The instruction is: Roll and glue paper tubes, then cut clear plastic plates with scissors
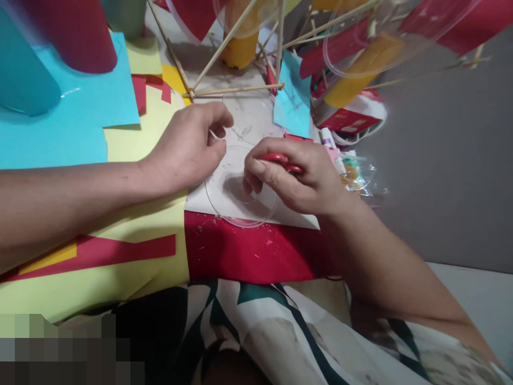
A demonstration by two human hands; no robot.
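Plainly, scissors [274, 158] in right hand [294, 176]; left hand [194, 141] apart.

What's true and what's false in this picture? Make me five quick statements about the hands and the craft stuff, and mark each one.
1. The right hand holds a red-handled tool. True.

2. Long sleeves reach down to both wrists. False: the left forearm and the right forearm are bare.

3. A red sheet shows between the white sheet and the patterned clothing. True.

4. The round plastic piece by the right hand is solid green. False: that plastic piece is clear.

5. The wooden sticks are farther from the person than the left hand. True.
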